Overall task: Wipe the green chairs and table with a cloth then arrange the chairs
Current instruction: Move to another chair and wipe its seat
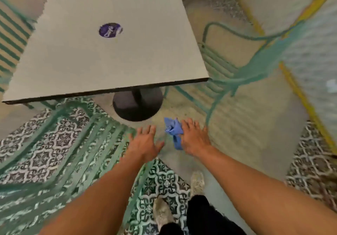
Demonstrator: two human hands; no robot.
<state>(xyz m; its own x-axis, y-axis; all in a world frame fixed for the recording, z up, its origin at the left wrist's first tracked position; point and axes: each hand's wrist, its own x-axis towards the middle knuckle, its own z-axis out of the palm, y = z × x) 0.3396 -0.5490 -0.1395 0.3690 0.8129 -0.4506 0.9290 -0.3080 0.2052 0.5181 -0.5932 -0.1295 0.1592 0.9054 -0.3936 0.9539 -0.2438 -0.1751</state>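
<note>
The blue cloth (pixel 173 132) is hanging bunched in the right hand (pixel 195 137), which is gripping it below the table's (pixel 109 55) near edge. The left hand (pixel 145 143) is reaching forward beside it, fingers spread and empty, over a blurred green chair (pixel 60 143).

Bare forearms, no sleeves, no rings or watch on left hand (pixel 144 143) or right hand (pixel 194 138). Black trousers (pixel 202 214) below; pale, scuffed, dusty-looking shoes (pixel 161 212), laces blurred.
</note>
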